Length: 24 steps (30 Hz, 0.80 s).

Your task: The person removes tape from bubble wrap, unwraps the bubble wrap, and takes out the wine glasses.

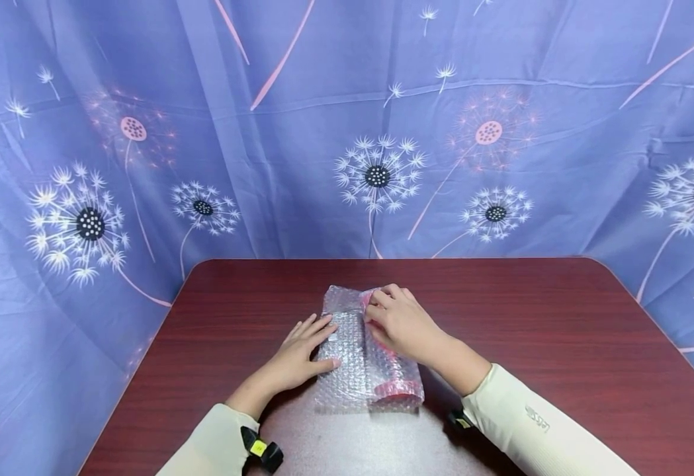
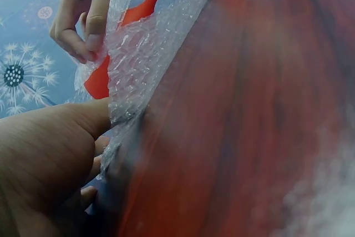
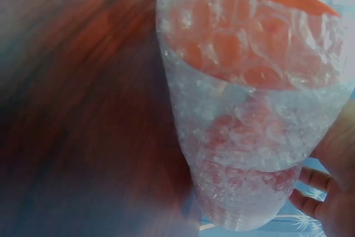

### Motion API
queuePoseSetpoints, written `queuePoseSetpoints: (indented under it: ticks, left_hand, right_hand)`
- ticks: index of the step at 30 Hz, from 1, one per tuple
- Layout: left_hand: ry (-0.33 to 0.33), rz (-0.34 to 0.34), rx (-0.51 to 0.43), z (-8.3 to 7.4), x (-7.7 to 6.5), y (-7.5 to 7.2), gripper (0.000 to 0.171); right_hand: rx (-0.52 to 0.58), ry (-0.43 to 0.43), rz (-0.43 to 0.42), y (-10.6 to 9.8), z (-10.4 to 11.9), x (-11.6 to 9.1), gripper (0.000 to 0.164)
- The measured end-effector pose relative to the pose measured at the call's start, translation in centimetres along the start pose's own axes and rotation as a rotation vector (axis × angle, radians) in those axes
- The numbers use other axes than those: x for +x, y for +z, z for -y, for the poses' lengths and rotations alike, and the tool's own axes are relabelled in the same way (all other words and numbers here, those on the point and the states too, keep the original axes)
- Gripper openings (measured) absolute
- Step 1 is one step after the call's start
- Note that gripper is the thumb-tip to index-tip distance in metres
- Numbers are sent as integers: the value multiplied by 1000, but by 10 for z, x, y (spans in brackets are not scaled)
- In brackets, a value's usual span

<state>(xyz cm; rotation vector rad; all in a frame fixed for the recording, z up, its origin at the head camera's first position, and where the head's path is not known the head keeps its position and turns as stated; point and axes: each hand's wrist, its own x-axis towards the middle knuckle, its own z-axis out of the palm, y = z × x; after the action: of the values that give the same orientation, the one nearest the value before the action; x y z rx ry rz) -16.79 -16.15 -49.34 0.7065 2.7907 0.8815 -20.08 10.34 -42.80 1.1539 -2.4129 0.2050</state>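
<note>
A sheet of bubble wrap (image 1: 347, 387) lies on the table, its right part rolled round an orange-red object (image 1: 397, 389). In the left wrist view the orange-red object (image 2: 145, 8) shows a narrow stem and wider ends. Through the wrap in the right wrist view, one end of it looks like a broad round disc (image 3: 233, 43); its exact kind cannot be told. My left hand (image 1: 296, 357) rests with spread fingers on the flat left part of the sheet. Over the far half of the roll, my right hand (image 1: 406, 327) grips the wrapped object with bent fingers.
A dark red wooden table (image 1: 531, 317) with rounded far corners bears the wrap. Behind it and along both sides hangs a blue cloth (image 1: 299, 165) with a dandelion print. Black wrist-worn devices (image 1: 263, 453) sit near both sleeves.
</note>
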Motion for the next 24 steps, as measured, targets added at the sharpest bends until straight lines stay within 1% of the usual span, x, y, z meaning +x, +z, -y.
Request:
queuePoseSetpoints:
  ticks: [7,15,19,24]
  left_hand:
    - [2,-3,24,-1,-3,-1,73]
    - [-4,-1,43,-1,-4,-4,73]
    - [-9,3,38,-1,-5,-5,73]
    - [-8,4,35,0,-6,-5,73]
  right_hand:
    - [15,12,24,-1,-1,-1,7]
    - [40,1,-11,-4,-2,-4,3]
    - [41,-26,-16,-2,-3,-5,3]
    - [50,-63,-48,-1,-4,-7,7]
